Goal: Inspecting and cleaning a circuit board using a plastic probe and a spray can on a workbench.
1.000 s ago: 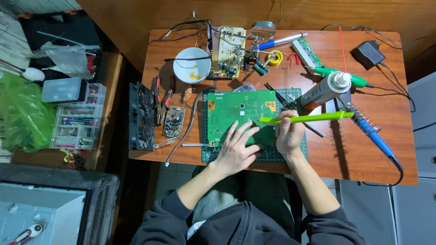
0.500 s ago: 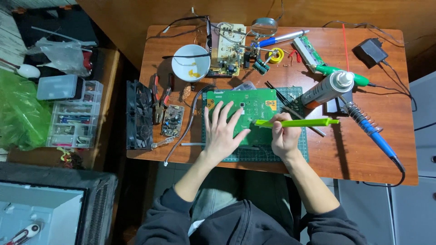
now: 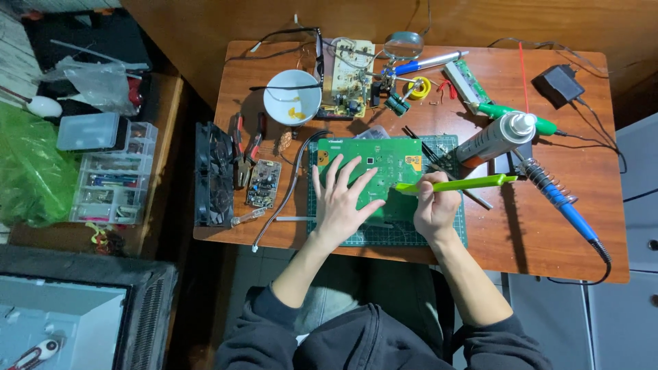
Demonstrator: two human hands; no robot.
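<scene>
Green circuit board [image 3: 373,168] lies under the flat, spread left hand [image 3: 340,203]; right hand [image 3: 434,205] clenches a lime-green brush [image 3: 456,183], its tip now nearer the board's middle than before.

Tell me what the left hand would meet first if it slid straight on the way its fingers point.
The left hand lies flat on the green circuit board, fingers pointing toward the table's far edge. Past the board's far edge, the first thing in line looks like the beige circuit board, though the line might pass the white bowl.
</scene>
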